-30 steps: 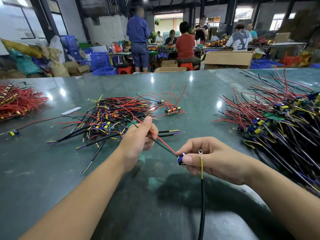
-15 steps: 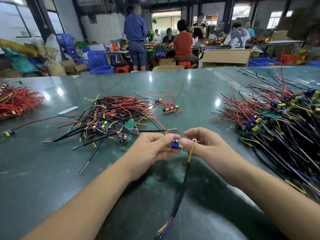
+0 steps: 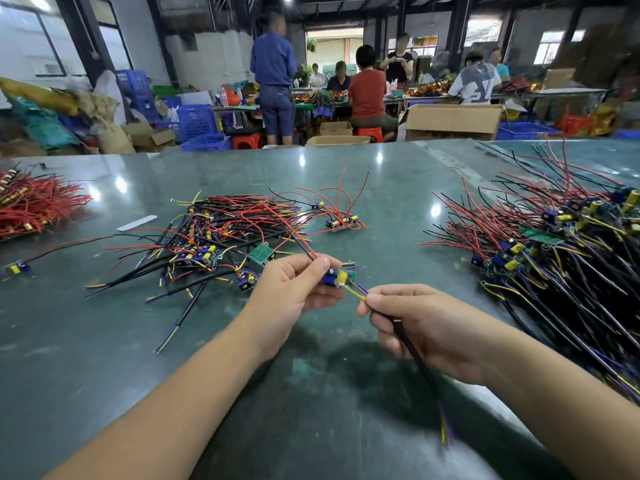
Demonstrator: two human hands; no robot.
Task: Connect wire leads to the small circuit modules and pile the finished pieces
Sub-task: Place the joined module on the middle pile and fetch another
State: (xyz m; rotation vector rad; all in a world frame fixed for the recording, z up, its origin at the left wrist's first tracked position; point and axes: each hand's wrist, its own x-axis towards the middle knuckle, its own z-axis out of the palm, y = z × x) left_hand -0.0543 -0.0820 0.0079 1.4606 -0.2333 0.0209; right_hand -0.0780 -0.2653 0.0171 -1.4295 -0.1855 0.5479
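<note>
My left hand [image 3: 294, 292] pinches a small circuit module [image 3: 337, 278] with a blue part and a yellow capacitor; its red and black leads run up past my thumb. My right hand [image 3: 422, 327] pinches the yellow and blue wire ends [image 3: 358, 293] of a black sheathed cable [image 3: 419, 362], right at the module's lower edge. The cable hangs down across my right palm to a frayed yellow and purple end. Both hands are held just above the green table [image 3: 104, 341], a few centimetres apart.
A loose pile of modules with red and black leads [image 3: 221, 237] lies ahead to the left. A bigger pile [image 3: 561, 258] fills the right side. Red wire bundles [image 3: 31, 202] sit at the far left. A lone module [image 3: 341, 221] lies behind my hands. People work at benches beyond the table.
My left hand took the module from my right. My right hand slid down the cable and now pinches its wire tips at the module. The ring terminal is out of sight.
</note>
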